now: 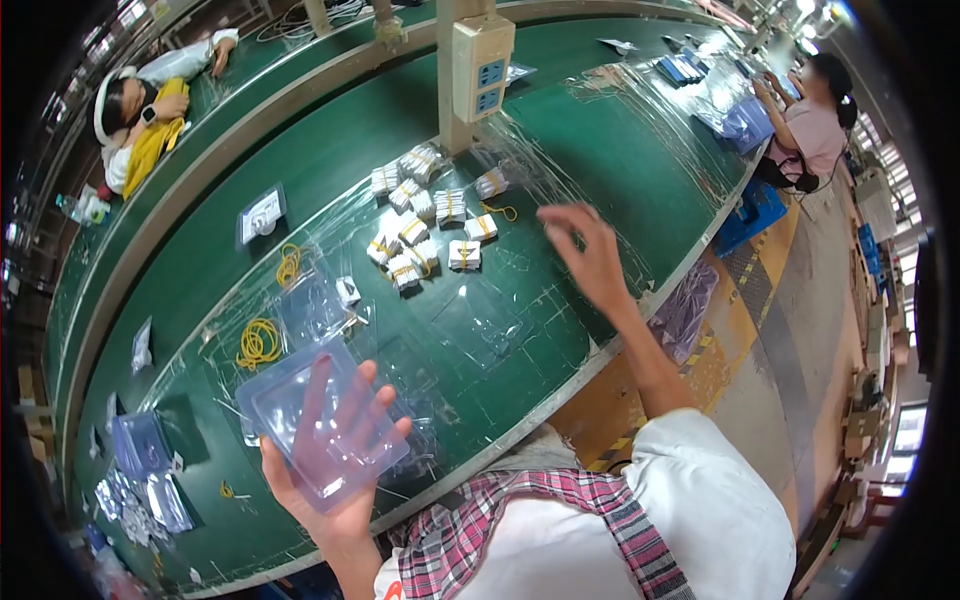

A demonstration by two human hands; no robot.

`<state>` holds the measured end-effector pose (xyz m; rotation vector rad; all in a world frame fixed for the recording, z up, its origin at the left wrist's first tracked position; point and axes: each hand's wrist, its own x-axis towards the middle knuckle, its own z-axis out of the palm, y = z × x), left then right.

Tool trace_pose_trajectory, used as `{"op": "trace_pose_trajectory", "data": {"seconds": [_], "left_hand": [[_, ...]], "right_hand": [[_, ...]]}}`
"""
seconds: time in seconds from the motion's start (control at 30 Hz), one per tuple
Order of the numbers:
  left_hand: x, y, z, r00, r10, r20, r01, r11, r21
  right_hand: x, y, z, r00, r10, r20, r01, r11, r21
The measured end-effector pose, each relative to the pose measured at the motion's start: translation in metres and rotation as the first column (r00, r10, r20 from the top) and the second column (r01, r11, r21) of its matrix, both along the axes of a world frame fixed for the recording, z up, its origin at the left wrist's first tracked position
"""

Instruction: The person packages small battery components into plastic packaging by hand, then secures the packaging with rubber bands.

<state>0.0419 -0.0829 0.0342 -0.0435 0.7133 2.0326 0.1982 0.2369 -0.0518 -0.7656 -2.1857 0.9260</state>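
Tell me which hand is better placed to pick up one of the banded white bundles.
Right. The right hand hovers open, empty, just beside the white bundles on the green table. The left hand is nearer the body and already holds a clear plastic tray.

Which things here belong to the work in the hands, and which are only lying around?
In use:
- left hand holding a clear plastic tray
- right hand, open, above the table by the banded white bundles

Lying about:
- yellow rubber bands
- power strip on the post
- blue trays

Clear blister tray [318,425], flat on palm
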Motion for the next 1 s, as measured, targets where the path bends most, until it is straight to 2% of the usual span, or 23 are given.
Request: {"op": "trace_pose_trajectory", "data": {"seconds": [0.07,0.13,0.23,0.33,0.43,0.5,0.6,0.63,0.7,0.77,0.83,0.9,0.97,1.0], "left_hand": [[0.001,-0.002,-0.002,0.999,-0.040,-0.023,0.040,0.999,-0.007],[0.003,0.001,0.000,0.999,-0.037,-0.019,0.037,0.999,-0.012],[0.005,-0.004,-0.002,0.999,-0.029,-0.021,0.029,1.000,0.009],[0.007,-0.011,-0.007,1.000,-0.003,-0.004,0.004,0.999,0.034],[0.007,-0.008,-0.014,0.999,0.016,0.039,-0.018,0.999,0.040],[0.005,-0.006,-0.018,0.999,-0.009,0.032,0.008,0.999,0.036],[-0.002,0.012,-0.012,0.995,-0.084,-0.058,0.086,0.995,0.041],[-0.005,0.016,-0.009,0.988,-0.109,-0.108,0.116,0.991,0.061],[-0.015,0.028,-0.004,0.969,-0.129,-0.209,0.147,0.986,0.073],[-0.034,0.043,-0.006,0.964,-0.185,-0.192,0.216,0.964,0.154],[-0.051,0.062,0.001,0.952,-0.248,-0.182,0.289,0.921,0.261],[-0.063,0.060,0.007,0.960,-0.199,-0.199,0.248,0.932,0.264],[-0.077,0.058,0.011,0.968,-0.165,-0.190,0.213,0.938,0.273],[-0.086,0.055,0.012,0.956,-0.164,-0.243,0.227,0.939,0.259]], "right_hand": [[0.007,-0.032,-0.001,0.991,0.120,0.059,-0.126,0.987,0.101],[0.008,-0.064,-0.001,0.977,0.179,0.119,-0.189,0.979,0.076],[0.001,-0.103,0.001,0.970,0.131,0.204,-0.178,0.956,0.231],[0.005,-0.112,-0.022,0.973,0.149,0.178,-0.190,0.952,0.241],[0.007,-0.110,-0.031,0.992,0.125,0.019,-0.126,0.991,0.050],[0.005,-0.117,-0.023,0.993,0.050,-0.110,-0.058,0.995,-0.078],[0.000,-0.113,0.011,0.985,0.086,-0.149,-0.067,0.989,0.130],[-0.006,-0.113,0.021,0.981,0.112,-0.158,-0.071,0.967,0.243],[-0.024,-0.109,0.036,0.974,0.145,-0.175,-0.073,0.929,0.364],[-0.043,-0.110,0.050,0.965,0.183,-0.187,-0.080,0.886,0.457],[-0.064,-0.106,0.057,0.953,0.187,-0.239,-0.067,0.897,0.437],[-0.084,-0.110,0.059,0.940,0.195,-0.281,-0.061,0.904,0.423],[-0.099,-0.108,0.067,0.915,0.253,-0.315,-0.128,0.921,0.368],[-0.106,-0.108,0.071,0.902,0.281,-0.329,-0.165,0.926,0.339]]}}
